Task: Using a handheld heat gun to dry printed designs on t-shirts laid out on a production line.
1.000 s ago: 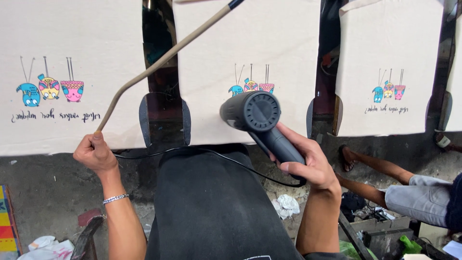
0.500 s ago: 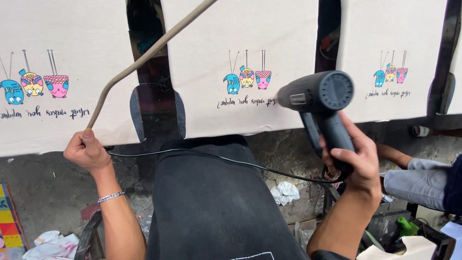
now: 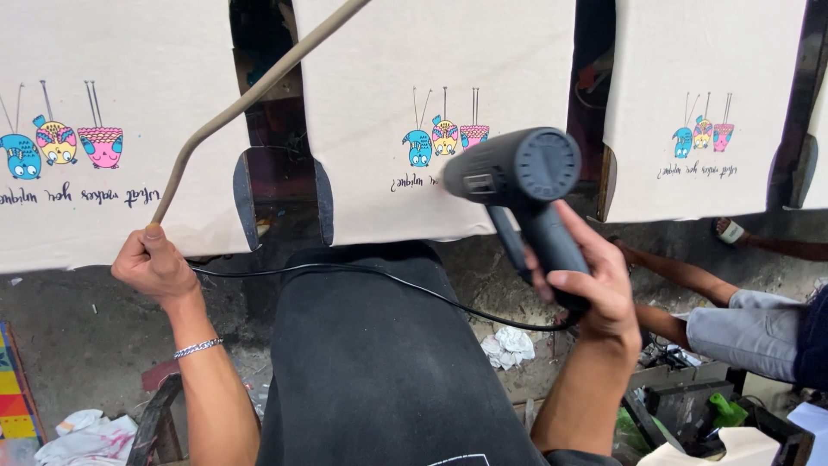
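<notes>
**Heat gun aimed left at the middle print**

The right hand gripped the dark heat gun by its handle, nozzle pointing left toward the printed cloth bag just beyond. The left hand was fisted around a bent rod slanting up and right. Another person's legs lay at the right.

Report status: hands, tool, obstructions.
Left hand gripping bent rod. Right hand holding heat gun at printed cloth panel. Cord across lap.
</notes>
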